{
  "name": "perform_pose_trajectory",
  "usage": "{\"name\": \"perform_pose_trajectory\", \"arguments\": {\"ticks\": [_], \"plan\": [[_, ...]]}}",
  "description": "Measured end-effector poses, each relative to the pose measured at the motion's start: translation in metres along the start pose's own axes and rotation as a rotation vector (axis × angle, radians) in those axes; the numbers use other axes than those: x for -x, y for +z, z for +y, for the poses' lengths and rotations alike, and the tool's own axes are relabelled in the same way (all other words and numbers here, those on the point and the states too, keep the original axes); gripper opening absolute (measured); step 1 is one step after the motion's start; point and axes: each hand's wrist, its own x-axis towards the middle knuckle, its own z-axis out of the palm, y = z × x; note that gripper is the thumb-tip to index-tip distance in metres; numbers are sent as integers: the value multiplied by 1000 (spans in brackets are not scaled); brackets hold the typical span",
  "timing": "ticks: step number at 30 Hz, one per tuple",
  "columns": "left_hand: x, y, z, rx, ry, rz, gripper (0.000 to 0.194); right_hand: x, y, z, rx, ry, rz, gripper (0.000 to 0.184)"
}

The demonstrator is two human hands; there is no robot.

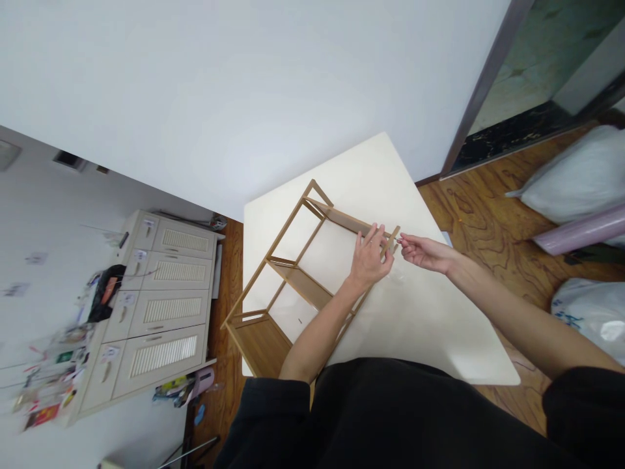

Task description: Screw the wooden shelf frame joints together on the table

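A brown wooden shelf rack (306,286) lies on its side on the white table (439,312), with several shelf boards between its side frames. My left hand (372,257) grips the far right end of the rack, its thumb by a short wooden bar (390,240) and its fingers raised against the end board. My right hand (424,253) is closed in a pinch just right of that bar. A small shiny metal piece (399,241) shows at its fingertips, touching or almost touching the bar; it is too small to name.
A small dark piece (300,320) and what looks like clear plastic (396,276) lie on the table. The wall (293,98) stands behind it. A white cabinet (161,280) is at left; white bags (579,172) and a pink roll (581,229) are on the floor at right.
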Motion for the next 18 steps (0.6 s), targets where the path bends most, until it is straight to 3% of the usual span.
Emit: {"name": "perform_pose_trajectory", "arguments": {"ticks": [2, 4, 7, 9, 11, 14, 18], "plan": [[0, 0, 0, 14, -1, 10, 61, 1, 3, 5, -8, -20, 39, 26], [1, 0, 0, 23, 6, 19, 61, 5, 8, 11, 55, -111, 207, 30], [1, 0, 0, 10, 15, 20, 57, 13, 17, 19, 362, -379, 527, 40], [1, 0, -1, -1, 14, 14, 54, 18, 19, 23, 625, -553, 631, 38], [1, 0, -1, -5, 11, 11, 50, 20, 16, 26, 844, -697, 627, 37], [1, 0, 0, -11, 6, 6, 45, 20, 5, 28, 1093, -873, 518, 36], [0, 0, 1, 3, -1, 14, 50, 14, -9, 26, 1309, -910, 421, 36]]}}
